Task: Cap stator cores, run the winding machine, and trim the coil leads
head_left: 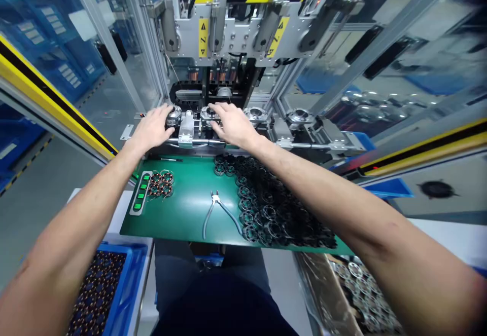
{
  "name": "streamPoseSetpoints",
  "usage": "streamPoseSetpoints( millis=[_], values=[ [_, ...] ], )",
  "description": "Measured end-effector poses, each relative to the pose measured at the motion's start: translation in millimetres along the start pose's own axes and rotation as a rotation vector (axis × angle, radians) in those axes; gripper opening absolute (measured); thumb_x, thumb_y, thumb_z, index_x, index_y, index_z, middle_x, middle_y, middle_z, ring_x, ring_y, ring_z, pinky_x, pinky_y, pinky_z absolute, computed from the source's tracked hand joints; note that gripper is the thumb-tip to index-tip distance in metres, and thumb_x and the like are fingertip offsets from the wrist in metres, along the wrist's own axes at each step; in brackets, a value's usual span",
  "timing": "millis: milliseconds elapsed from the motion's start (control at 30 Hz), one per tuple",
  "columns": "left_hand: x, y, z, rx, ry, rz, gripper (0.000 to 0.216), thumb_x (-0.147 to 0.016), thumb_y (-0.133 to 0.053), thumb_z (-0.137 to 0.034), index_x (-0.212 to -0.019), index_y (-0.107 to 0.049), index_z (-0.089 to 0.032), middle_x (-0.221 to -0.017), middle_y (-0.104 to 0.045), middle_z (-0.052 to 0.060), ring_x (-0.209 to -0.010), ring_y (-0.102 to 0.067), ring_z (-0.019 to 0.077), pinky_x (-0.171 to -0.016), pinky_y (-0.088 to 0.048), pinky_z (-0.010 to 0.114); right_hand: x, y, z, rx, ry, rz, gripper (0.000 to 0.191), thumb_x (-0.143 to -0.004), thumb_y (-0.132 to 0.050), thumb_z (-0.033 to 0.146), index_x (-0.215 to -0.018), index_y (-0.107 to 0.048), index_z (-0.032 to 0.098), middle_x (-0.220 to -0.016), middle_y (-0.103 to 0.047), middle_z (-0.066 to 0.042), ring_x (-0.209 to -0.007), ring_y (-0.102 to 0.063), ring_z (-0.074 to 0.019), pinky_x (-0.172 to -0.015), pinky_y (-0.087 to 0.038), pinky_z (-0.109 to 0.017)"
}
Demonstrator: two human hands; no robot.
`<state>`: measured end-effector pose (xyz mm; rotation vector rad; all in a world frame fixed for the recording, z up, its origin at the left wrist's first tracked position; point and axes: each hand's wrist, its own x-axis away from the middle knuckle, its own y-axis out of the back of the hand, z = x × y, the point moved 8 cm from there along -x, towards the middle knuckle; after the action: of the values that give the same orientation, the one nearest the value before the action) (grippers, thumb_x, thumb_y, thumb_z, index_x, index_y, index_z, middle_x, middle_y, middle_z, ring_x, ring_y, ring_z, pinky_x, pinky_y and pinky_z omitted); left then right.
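Observation:
Both my arms reach forward into a winding machine. My left hand point(154, 127) rests with curled fingers over the leftmost round metal fixture point(174, 115), and what it grips is hidden. My right hand point(231, 123) lies palm down over the second round fixture point(208, 115), fingers bent onto it. Two more round fixtures point(255, 115) point(299, 117) stand bare to the right on the same rail. Nearer me, a green mat point(190, 199) carries a large pile of black ring parts point(274, 204) and a small cluster of copper-wound rings point(162, 184).
Blue-handled cutters point(218, 209) lie mid-mat. A strip of green lit buttons point(140, 194) sits at the mat's left. A blue bin of wound coils point(106, 290) is lower left, a box of metal rings point(357, 290) lower right. Yellow-black guard bars point(49, 98) flank the opening.

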<state>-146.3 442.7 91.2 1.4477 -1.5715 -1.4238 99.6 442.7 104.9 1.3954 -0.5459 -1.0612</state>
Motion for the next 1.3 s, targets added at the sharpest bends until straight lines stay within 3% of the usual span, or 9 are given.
streamPoseSetpoints(
  millis=[133, 267, 433, 667, 800, 867, 967, 1067, 1300],
  values=[
    [61, 19, -54, 0.09, -0.017, -0.207, 0.05, -0.118, -0.063, -0.041, -0.163, -0.069, -0.019, -0.165, -0.073, 0.018, -0.156, -0.064, 0.0411, -0.136, -0.052, 0.063, 65, 25, 8, 0.045, -0.02, 0.042, 0.037, -0.123, -0.055, 0.036, -0.137, -0.085, 0.02, -0.134, -0.086, -0.017, -0.13, -0.077, -0.0378, -0.119, -0.061, -0.057],
    [102, -53, -126, 0.166, -0.16, 0.05, 0.017, -0.112, -0.079, -0.036, -0.125, -0.086, -0.028, -0.132, -0.084, 0.01, -0.131, -0.074, 0.0356, -0.117, -0.063, 0.051, 127, -9, 10, 0.114, -0.064, 0.263, 0.021, -0.115, -0.082, 0.037, -0.122, -0.086, 0.018, -0.123, -0.087, -0.013, -0.119, -0.082, -0.0314, -0.112, -0.068, -0.052],
    [90, -114, -156, 0.154, -0.084, 0.105, 0.014, -0.105, -0.086, -0.019, -0.119, -0.083, -0.018, -0.14, -0.079, 0.016, -0.139, -0.07, 0.0361, -0.116, -0.063, 0.053, 133, -55, 11, 0.132, -0.136, 0.392, 0.041, -0.116, -0.085, 0.044, -0.148, -0.078, 0.018, -0.152, -0.079, -0.016, -0.132, -0.081, -0.0302, -0.115, -0.071, -0.053],
    [109, -95, -148, 0.364, 0.015, 0.032, 0.013, -0.103, -0.086, -0.017, -0.099, -0.074, -0.02, -0.138, -0.081, 0.016, -0.143, -0.07, 0.0355, -0.123, -0.061, 0.054, 136, -36, 15, -0.146, -0.208, 0.322, 0.039, -0.116, -0.085, 0.041, -0.147, -0.079, 0.019, -0.157, -0.076, -0.015, -0.139, -0.078, -0.0322, -0.118, -0.069, -0.056],
    [175, -62, -117, 0.593, 0.161, -0.029, 0.031, -0.103, -0.087, -0.039, -0.124, -0.071, -0.022, -0.12, -0.085, 0.01, -0.088, -0.079, 0.0216, -0.086, -0.072, 0.039, 182, -17, 41, -0.561, -0.2, 0.252, 0.037, -0.109, -0.088, 0.026, -0.143, -0.075, 0.018, -0.139, -0.082, -0.014, -0.103, -0.084, -0.0221, -0.101, -0.074, -0.043],
    [213, -47, -101, 0.691, 0.235, -0.052, 0.059, -0.094, -0.093, -0.047, -0.142, -0.071, -0.022, -0.12, -0.086, 0.008, -0.076, -0.078, 0.017, -0.076, -0.072, 0.033, 208, -15, 63, -0.813, -0.18, 0.215, 0.05, -0.109, -0.089, 0.034, -0.153, -0.069, 0.022, -0.132, -0.084, -0.011, -0.086, -0.082, -0.0174, -0.086, -0.073, -0.035],
    [261, -32, -84, 0.774, 0.326, -0.08, 0.058, -0.092, -0.093, -0.053, -0.138, -0.081, -0.02, -0.1, -0.082, 0.005, -0.078, -0.078, 0.0175, -0.077, -0.073, 0.03, 238, -16, 97, -1.147, -0.145, 0.176, 0.057, -0.111, -0.082, 0.063, -0.151, -0.066, 0.025, -0.115, -0.085, -0.007, -0.079, -0.082, -0.0171, -0.073, -0.07, -0.031],
    [292, -28, -75, 0.806, 0.407, -0.117, 0.055, -0.09, -0.095, -0.052, -0.133, -0.087, -0.019, -0.099, -0.082, 0.005, -0.08, -0.077, 0.0175, -0.078, -0.073, 0.03, 252, -16, 119, -1.374, -0.134, 0.145, 0.065, -0.108, -0.08, 0.08, -0.143, -0.066, 0.028, -0.128, -0.085, -0.011, -0.078, -0.083, -0.0171, -0.066, -0.068, -0.03],
    [318, -31, -60, 0.727, 0.481, -0.191, 0.048, -0.091, -0.095, -0.046, -0.132, -0.091, -0.022, -0.098, -0.083, 0.004, -0.08, -0.077, 0.0179, -0.086, -0.07, 0.033, 245, -27, 130, -1.202, -0.193, 0.079, 0.05, -0.106, -0.094, 0.048, -0.149, -0.076, 0.03, -0.113, -0.084, -0.005, -0.078, -0.077, -0.0167, -0.079, -0.068, -0.035]
  ],
)
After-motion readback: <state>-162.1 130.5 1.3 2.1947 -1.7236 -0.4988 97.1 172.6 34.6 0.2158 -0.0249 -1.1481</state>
